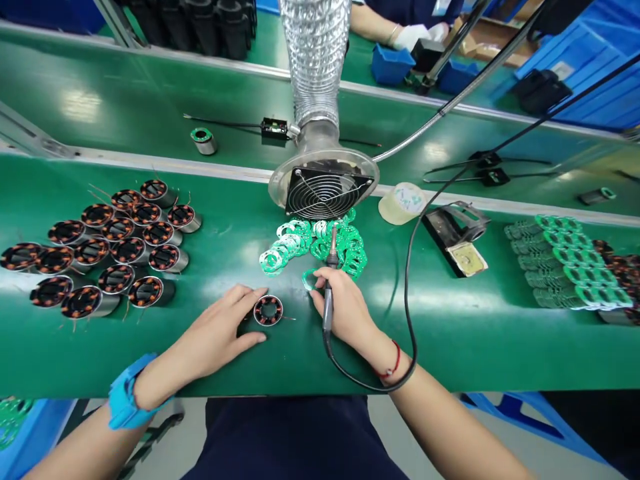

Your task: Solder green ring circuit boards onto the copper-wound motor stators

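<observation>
My left hand (220, 330) rests on the green bench with thumb and fingers around a small copper-wound stator (268, 311) standing on end. My right hand (343, 307) is closed around a soldering iron (330, 280), tip pointing away from me, and its fingertips also touch a green ring-shaped circuit board (309, 279). A heap of the same green ring boards (315, 243) lies just beyond both hands.
Several wound stators (110, 247) stand at the left. A fume extractor fan (324, 190) on a foil duct sits behind the boards. Iron stand (457, 237), tape roll (403, 202) and rows of stators with boards fitted (565, 267) lie right. Another person's gloved hand (417, 35) works across the belt.
</observation>
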A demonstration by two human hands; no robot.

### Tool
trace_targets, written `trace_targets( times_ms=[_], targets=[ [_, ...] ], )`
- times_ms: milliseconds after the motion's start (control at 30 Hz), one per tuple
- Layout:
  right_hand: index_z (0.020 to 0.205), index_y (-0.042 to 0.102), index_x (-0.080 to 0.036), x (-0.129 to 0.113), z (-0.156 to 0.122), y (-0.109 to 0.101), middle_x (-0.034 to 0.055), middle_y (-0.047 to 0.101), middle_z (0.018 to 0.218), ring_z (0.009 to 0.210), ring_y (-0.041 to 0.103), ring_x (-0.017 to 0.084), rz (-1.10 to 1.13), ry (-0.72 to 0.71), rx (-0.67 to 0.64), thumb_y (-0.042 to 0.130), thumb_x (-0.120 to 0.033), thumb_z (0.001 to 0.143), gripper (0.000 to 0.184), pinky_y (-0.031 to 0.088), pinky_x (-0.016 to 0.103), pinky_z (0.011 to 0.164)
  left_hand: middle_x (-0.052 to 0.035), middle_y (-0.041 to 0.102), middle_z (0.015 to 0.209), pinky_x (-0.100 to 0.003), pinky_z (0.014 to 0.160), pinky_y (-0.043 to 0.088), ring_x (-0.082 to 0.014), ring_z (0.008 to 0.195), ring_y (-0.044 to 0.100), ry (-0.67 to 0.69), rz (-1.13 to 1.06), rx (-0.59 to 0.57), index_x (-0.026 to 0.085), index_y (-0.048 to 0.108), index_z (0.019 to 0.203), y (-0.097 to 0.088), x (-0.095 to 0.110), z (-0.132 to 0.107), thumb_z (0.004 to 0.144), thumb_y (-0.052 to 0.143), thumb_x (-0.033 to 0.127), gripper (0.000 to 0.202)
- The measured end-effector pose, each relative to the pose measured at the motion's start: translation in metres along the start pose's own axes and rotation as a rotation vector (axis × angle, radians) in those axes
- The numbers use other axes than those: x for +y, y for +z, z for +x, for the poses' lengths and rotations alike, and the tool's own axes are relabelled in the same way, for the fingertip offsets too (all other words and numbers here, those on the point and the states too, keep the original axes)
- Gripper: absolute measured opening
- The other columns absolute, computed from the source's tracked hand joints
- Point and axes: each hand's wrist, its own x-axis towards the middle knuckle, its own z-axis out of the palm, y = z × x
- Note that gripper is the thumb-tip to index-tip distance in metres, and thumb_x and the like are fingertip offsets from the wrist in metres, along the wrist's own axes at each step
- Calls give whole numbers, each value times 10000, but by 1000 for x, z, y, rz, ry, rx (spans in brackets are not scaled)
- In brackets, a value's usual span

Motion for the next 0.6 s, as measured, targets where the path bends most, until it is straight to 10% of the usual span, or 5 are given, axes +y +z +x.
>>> trace_targets(
  times_ms=[300,600],
  targets=[
    [1204,579,-207,0,-5,-15,83,699,969,882,598,251,-14,-144,-122,520,-71,871,364,519,405,796,-89,649,1198,-411,929,532,-242,1093,633,122,-83,56,200,510,1109,10,22,26,886,561,226,231],
    [1315,556,-260,-4,-45,-38,35,726,910,761,686,168,152,-179,126,535,-191,974,349,553,303,695,-116,641,1142,-428,902,489,-275,1026,569,336,310,33,145,533,1238,12,27,35,928,582,219,322]
  ],
)
